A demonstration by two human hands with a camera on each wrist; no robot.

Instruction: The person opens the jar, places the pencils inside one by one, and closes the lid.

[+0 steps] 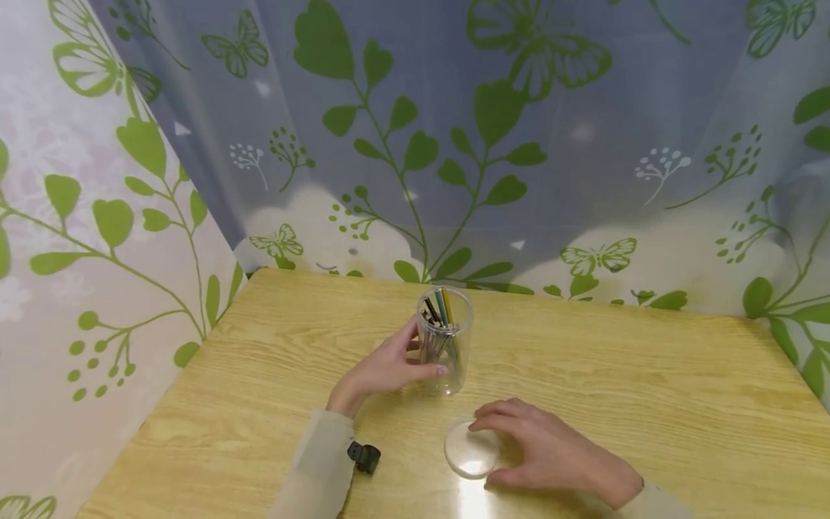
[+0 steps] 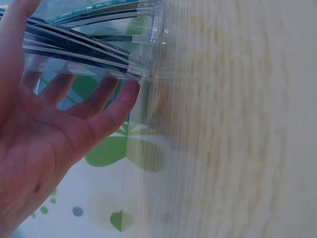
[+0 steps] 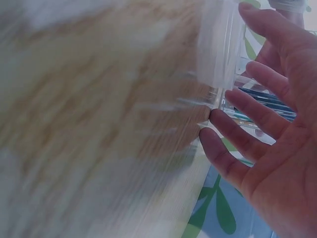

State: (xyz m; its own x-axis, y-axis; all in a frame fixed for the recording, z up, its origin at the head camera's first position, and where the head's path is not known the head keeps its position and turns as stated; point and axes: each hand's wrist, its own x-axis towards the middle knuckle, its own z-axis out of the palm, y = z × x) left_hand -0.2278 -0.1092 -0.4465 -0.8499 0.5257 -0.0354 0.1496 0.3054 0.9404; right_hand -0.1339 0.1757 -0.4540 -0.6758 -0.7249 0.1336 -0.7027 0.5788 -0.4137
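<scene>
A clear cylindrical jar [image 1: 457, 367] stands uncovered on the table, several pencils [image 1: 444, 308] leaning inside it. My left hand [image 1: 389, 364] grips it from the left, thumb across the near side and fingers behind. The left wrist view shows that hand [image 2: 54, 124] beside the jar's base, with dark pencils and a teal one [image 2: 94, 9] through the wall. A round clear lid [image 1: 468, 454] lies flat nearer to me. Over its right side is my right hand [image 1: 551, 447], fingers and thumb spread about the rim. In the right wrist view the right hand's fingers [image 3: 237, 134] look loosely extended.
The wood-grain table [image 1: 259, 346] reaches back to a blue curtain [image 1: 583, 158] printed with green leaves and butterflies. A paler patterned curtain [image 1: 39, 303] borders the left side. A small black device [image 1: 365, 457] sits on my left wrist.
</scene>
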